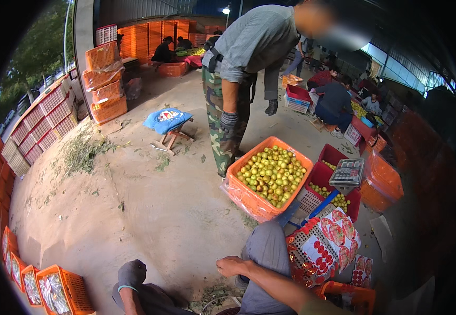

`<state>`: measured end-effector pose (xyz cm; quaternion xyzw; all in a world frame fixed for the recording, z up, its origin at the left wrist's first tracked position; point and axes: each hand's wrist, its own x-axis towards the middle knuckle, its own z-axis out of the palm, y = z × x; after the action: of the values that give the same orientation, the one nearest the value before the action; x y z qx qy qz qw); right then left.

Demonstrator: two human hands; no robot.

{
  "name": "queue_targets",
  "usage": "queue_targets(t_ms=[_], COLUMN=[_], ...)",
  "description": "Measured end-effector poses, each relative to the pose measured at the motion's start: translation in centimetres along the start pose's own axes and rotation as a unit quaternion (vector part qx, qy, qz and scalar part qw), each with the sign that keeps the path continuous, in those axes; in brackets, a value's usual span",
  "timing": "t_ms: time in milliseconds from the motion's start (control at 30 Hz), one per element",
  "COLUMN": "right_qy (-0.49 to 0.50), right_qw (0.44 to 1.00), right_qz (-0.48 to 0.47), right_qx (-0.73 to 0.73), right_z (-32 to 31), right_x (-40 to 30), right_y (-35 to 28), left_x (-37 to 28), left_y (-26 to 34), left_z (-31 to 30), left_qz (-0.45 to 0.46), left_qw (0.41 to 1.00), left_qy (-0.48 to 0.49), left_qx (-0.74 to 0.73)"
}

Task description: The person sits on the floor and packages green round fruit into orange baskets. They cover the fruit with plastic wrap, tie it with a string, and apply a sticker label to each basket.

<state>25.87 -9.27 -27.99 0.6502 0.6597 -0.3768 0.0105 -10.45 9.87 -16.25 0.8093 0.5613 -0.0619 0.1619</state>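
Observation:
My left hand [132, 271], in a grey glove, rests curled near my left knee at the bottom. My right hand [228, 265] is bare and hangs loosely curled beside my right knee; whether it holds anything small cannot be told. Beyond my knees, an orange plastic crate [234, 173] full of yellow-green round fruit [271, 171] sits on a blue-framed platform scale [289, 212], whose display head [347, 172] stands to the right. Sheets of round red stickers [336, 232] lie on an upturned plastic basket [297, 240] right of my right knee.
A co-worker in camouflage trousers [216, 114] bends behind the crate. A folding stool [171, 136] with a blue cushion [167, 119] stands beyond. Red crates [354, 206] with fruit are at right, stacked orange crates [108, 94] at upper left, and orange crates with wrapped goods [72, 287] at lower left.

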Motion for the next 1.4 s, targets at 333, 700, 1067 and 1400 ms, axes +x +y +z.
queue_targets(t_ms=[333,700,1067,1400], right_qy=[-0.006,0.432,0.349,0.344], right_qw=[0.998,0.882,0.865,0.809], right_qz=[0.028,0.187,0.359,0.471], right_qx=[0.050,0.022,-0.021,-0.071], right_z=[0.9,-16.1,-18.6,-19.6], right_x=[-0.1,3.2,11.3,15.8], right_y=[0.3,12.4,25.0,32.8], left_x=[-1.5,-2.0,-1.7,-6.5], left_y=[-1.0,1.4,-2.7,-7.5], left_z=[-1.8,-0.2,-2.9,-2.1], left_qz=[0.011,0.009,0.012,0.011], left_qw=[1.000,0.999,0.997,0.996], left_qy=[0.009,0.050,-0.048,-0.016], left_qx=[-0.010,0.009,-0.052,-0.093])
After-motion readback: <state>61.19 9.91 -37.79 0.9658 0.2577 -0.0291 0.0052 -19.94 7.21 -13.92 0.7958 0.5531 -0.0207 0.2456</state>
